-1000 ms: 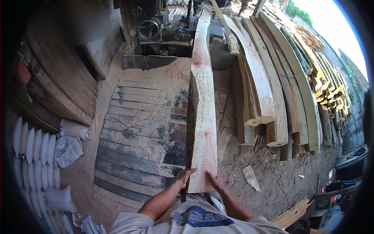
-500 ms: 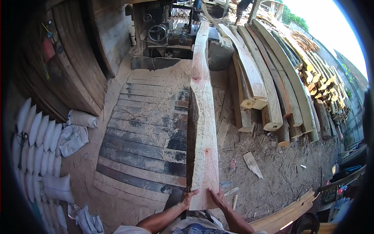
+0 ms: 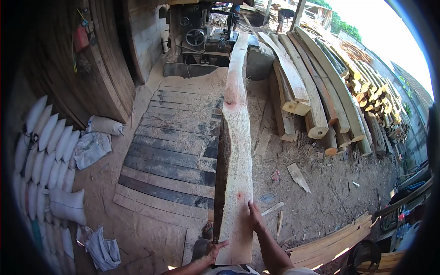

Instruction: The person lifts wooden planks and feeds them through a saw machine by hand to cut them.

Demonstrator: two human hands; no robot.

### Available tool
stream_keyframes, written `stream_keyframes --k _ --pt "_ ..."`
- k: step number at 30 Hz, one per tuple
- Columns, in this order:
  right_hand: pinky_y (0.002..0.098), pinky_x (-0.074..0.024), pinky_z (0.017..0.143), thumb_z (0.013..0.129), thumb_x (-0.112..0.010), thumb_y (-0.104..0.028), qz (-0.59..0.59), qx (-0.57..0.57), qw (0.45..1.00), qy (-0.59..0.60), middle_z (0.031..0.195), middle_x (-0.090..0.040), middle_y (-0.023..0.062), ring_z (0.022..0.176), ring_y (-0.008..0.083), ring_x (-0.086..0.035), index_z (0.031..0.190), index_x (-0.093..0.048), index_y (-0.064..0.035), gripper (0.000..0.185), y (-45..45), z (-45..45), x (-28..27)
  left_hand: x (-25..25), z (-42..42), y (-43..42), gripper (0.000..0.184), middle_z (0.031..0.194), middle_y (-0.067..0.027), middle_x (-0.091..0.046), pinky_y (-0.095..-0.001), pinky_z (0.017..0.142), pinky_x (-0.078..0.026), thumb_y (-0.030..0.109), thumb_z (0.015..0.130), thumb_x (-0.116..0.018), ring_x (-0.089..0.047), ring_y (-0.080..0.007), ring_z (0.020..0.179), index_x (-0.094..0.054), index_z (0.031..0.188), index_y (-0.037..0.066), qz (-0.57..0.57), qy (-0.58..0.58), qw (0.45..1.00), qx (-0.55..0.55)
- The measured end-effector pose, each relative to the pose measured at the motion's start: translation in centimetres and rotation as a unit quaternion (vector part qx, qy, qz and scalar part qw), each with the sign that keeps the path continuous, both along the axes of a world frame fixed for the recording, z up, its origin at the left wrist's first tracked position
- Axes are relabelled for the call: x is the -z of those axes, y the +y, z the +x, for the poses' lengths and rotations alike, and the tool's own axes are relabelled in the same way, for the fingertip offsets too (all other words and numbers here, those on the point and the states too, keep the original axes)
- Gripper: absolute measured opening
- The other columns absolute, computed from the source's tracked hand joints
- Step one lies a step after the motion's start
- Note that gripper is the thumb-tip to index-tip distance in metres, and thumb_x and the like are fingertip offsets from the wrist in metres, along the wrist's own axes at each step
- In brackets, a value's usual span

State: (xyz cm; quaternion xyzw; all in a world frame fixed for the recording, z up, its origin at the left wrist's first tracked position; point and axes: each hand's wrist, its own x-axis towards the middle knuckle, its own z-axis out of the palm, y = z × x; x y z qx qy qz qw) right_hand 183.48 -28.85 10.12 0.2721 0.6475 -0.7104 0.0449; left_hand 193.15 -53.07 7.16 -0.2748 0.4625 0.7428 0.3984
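A long, pale sawn timber beam (image 3: pixel 237 156) runs from my waist to the machine at the far end, with dark bark along its left side. My left hand (image 3: pixel 214 251) grips the left edge close to the near end, thumb on top. Farther up, my right hand (image 3: pixel 256 217) holds the right edge, thumb against the upper face near a reddish knot; its other fingers are mostly hidden. At the beam's far end stands a sawmill machine (image 3: pixel 195 37) with a handwheel.
Sawdust-strewn planks (image 3: pixel 167 159) cover the ground at left. Filled white sacks (image 3: pixel 55 133) are stacked beyond them. Thick beams (image 3: pixel 316 128) and a pile of logs (image 3: pixel 373 94) lie at right. A wood offcut (image 3: pixel 299 178) rests on the dirt. Another person (image 3: pixel 285 17) is far back.
My right hand has moved forward along the beam's right edge. The beam's near end now sits closer to my body, and my left hand is lower in view. The view has shifted slightly.
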Motion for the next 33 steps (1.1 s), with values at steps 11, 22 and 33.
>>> stream_keyframes --k 11,22,33 --pt "0.0339 -0.0404 0.105 0.103 -0.051 -0.042 -0.099 -0.028 0.993 0.053 0.137 -0.055 0.0116 0.121 0.0195 -0.052 0.148 -0.04 -0.0056 0.059 -8.1 19.4 -0.1 2.8 21.8 -8.4 0.053 0.103 -0.015 -0.067 -0.0422 0.079 -0.058 0.024 0.078 -0.082 -0.068 -0.0284 0.088 -0.06 0.119 -0.003 -0.074 0.015 0.997 0.021" --pt "0.0337 -0.0379 0.108 0.101 -0.053 -0.047 0.012 -0.045 0.999 -0.006 0.144 -0.05 0.0113 0.128 0.0207 -0.048 0.154 -0.031 -0.0077 0.07 -7.6 26.3 1.8 -2.8 27.2 -7.1 0.075 0.124 -0.0122 -0.063 -0.0397 0.102 -0.044 0.029 0.073 -0.086 -0.058 -0.0262 0.114 -0.053 0.134 0.0 -0.121 0.062 0.99 0.042" --pt "0.0323 -0.0416 0.103 0.099 -0.056 -0.049 -0.074 -0.027 0.996 0.033 0.138 -0.054 0.0084 0.123 0.0181 -0.05 0.149 -0.04 -0.0069 0.067 -3.7 17.7 3.5 -2.5 19.0 -3.4 0.076 0.117 -0.0162 -0.066 -0.0391 0.096 -0.047 0.042 0.068 -0.088 -0.062 -0.0263 0.107 -0.062 0.122 -0.005 -0.168 0.061 0.983 0.046"
